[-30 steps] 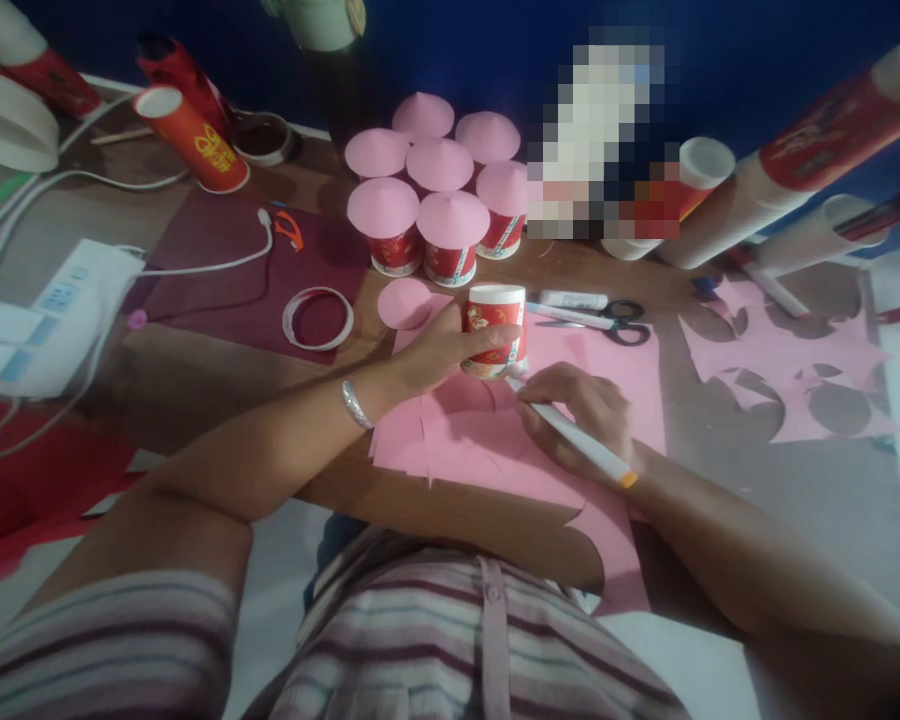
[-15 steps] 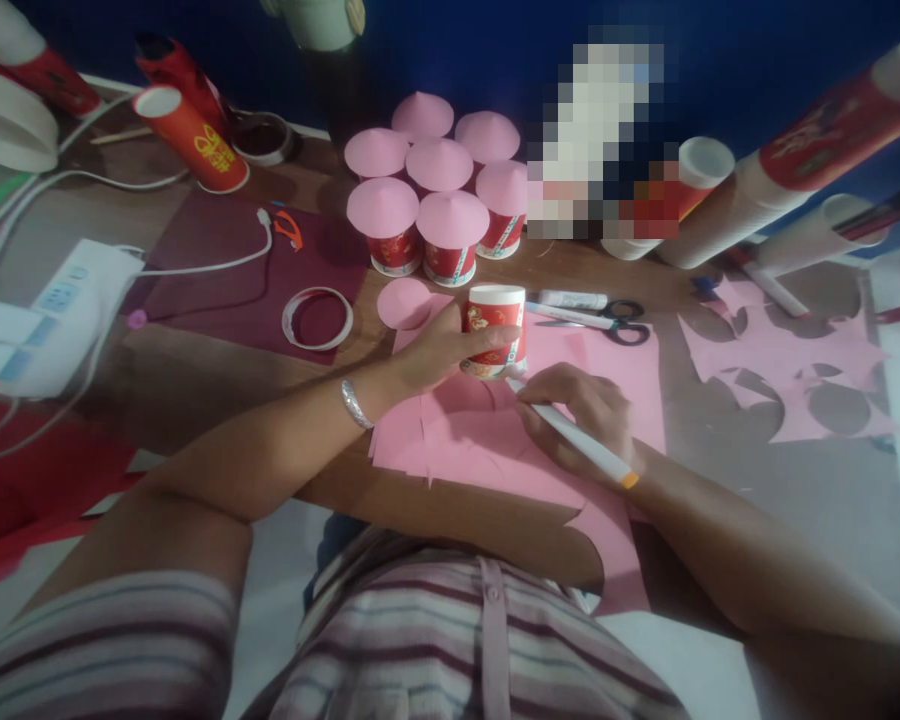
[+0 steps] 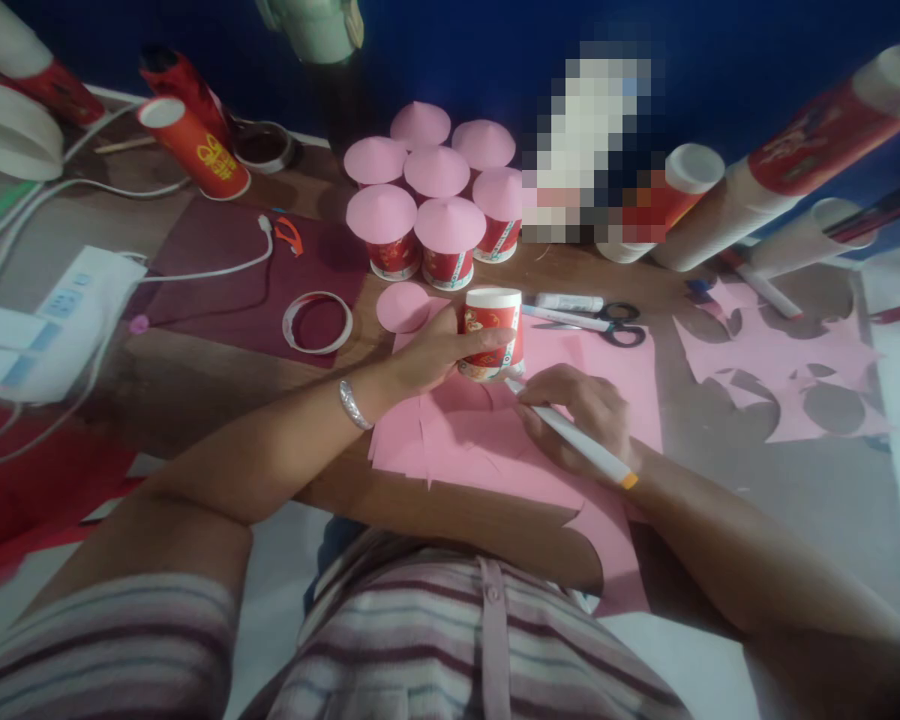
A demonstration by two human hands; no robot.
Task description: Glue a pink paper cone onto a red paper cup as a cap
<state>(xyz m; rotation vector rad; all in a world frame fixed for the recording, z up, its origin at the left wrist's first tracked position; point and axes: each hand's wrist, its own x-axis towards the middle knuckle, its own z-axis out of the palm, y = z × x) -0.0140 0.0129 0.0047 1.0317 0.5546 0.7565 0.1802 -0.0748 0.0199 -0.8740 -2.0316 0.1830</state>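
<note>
My left hand point(image 3: 436, 352) grips a short red patterned cardboard tube point(image 3: 487, 335) with white ends, thumb across its front. My right hand point(image 3: 581, 415) holds a white marker pen point(image 3: 585, 445) with an orange end, its tip close to the tube's lower rim; I cannot tell whether it touches. Under both hands lie pink paper sheets point(image 3: 465, 440). A pink paper disc point(image 3: 403, 307) rests beside my left hand. Behind stand several red tubes topped with pink paper cones point(image 3: 450, 226).
Scissors point(image 3: 622, 325) and a glue stick point(image 3: 570, 301) lie right of the tube. Pink cut-out scraps point(image 3: 787, 360) are farther right, near long cardboard tubes point(image 3: 765, 180). At left are a tape ring point(image 3: 316, 322), a white cable point(image 3: 210, 268), a power strip point(image 3: 60, 320) and an orange-red tube point(image 3: 195, 150).
The tube in my left hand tilts slightly and has shifted a little to the left. My right hand with the marker has hardly moved. The view has moved slightly.
</note>
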